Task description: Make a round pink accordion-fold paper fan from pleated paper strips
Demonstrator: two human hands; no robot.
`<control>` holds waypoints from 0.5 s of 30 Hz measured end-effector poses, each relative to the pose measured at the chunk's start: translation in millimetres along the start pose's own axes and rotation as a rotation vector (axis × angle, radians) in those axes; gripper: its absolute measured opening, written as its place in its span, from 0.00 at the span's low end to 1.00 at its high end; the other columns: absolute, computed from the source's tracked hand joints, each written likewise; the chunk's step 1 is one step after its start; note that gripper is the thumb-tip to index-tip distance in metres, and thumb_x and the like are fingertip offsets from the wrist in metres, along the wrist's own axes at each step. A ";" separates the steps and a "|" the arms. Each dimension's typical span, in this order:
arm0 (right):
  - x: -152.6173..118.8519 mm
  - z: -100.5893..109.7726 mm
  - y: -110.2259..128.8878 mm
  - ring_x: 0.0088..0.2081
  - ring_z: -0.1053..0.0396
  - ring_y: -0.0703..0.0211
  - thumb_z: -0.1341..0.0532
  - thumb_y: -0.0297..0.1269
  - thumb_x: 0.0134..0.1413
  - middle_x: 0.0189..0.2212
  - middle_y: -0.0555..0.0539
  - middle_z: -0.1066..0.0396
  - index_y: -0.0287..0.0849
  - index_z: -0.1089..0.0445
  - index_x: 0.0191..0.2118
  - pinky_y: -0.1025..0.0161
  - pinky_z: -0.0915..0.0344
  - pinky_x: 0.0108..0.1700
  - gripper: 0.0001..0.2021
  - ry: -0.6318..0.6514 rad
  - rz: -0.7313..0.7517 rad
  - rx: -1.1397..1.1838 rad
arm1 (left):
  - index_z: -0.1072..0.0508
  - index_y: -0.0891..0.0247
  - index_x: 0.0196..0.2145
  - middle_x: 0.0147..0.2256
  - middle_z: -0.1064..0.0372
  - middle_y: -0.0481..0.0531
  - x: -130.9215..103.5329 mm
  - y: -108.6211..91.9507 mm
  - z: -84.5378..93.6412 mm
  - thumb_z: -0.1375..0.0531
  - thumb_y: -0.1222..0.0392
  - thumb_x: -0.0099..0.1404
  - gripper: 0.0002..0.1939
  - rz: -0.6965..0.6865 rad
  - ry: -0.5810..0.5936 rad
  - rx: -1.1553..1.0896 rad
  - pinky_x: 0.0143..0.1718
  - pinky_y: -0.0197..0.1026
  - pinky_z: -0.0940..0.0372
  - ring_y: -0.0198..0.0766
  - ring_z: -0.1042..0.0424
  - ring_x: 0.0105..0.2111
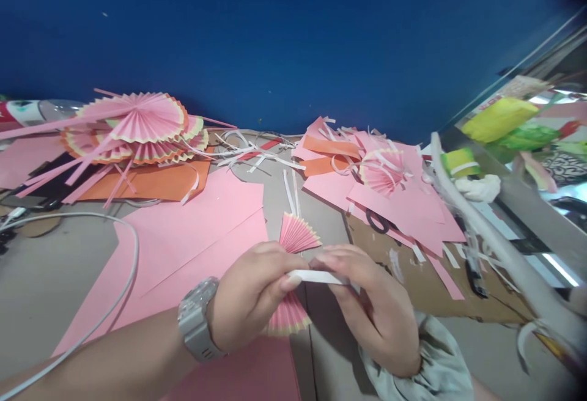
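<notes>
Lower centre, the left hand [257, 291] pinches a pleated pink paper fan [298, 234] with a white paper strip [318, 276], thumb and fingers closed, seemingly keeping the folds gathered. And just right, the right hand [373, 303] curls round the strip's other end, fingers nearly together, apparently holding it taut.

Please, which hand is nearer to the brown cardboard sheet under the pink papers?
Right. The right hand is near the left edge of the cardboard sheet in view; the left hand is farther left.
</notes>
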State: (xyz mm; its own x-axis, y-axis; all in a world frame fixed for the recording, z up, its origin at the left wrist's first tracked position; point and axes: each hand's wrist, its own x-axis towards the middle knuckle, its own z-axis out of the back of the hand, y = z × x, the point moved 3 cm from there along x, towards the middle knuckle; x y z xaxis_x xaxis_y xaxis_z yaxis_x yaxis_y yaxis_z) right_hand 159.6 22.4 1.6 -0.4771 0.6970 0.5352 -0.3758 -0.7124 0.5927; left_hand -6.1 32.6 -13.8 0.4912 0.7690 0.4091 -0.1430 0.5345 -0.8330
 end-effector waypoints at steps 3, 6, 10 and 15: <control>2.5 -1.5 -0.2 0.43 0.32 0.62 0.47 0.23 0.56 0.39 0.49 0.28 0.45 0.39 0.51 0.64 0.38 0.48 0.18 0.007 -0.052 0.017 | 0.32 0.61 0.44 0.35 0.29 0.49 1.3 1.0 0.3 0.53 0.64 0.69 0.12 0.030 -0.007 -0.022 0.39 0.35 0.42 0.33 0.34 0.34; 1.2 -2.4 -0.1 0.41 0.31 0.62 0.47 0.23 0.55 0.36 0.51 0.27 0.47 0.37 0.50 0.65 0.36 0.45 0.18 -0.033 -0.080 0.057 | 0.32 0.61 0.44 0.34 0.28 0.49 2.3 1.0 0.7 0.53 0.63 0.69 0.12 0.030 -0.011 -0.050 0.38 0.34 0.41 0.33 0.33 0.34; -2.9 -2.2 0.1 0.39 0.30 0.62 0.46 0.22 0.54 0.35 0.51 0.27 0.49 0.36 0.49 0.65 0.33 0.42 0.19 -0.106 -0.128 0.084 | 0.31 0.63 0.42 0.32 0.29 0.50 1.9 1.2 0.9 0.53 0.63 0.69 0.12 0.040 0.001 -0.046 0.37 0.34 0.41 0.33 0.34 0.32; -6.1 -3.6 0.7 0.37 0.28 0.60 0.46 0.23 0.54 0.36 0.50 0.26 0.51 0.35 0.48 0.63 0.32 0.39 0.18 -0.140 -0.190 0.135 | 0.30 0.63 0.40 0.33 0.29 0.50 2.3 0.7 1.0 0.54 0.64 0.69 0.13 0.054 0.019 -0.081 0.38 0.34 0.41 0.33 0.34 0.33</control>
State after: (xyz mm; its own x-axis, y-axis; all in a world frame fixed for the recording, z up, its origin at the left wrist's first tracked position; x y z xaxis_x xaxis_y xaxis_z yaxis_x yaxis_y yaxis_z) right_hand 159.5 17.3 -3.4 -0.2907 0.8281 0.4792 -0.3341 -0.5572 0.7602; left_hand -5.9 35.1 -13.1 0.5007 0.7889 0.3564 -0.1003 0.4618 -0.8813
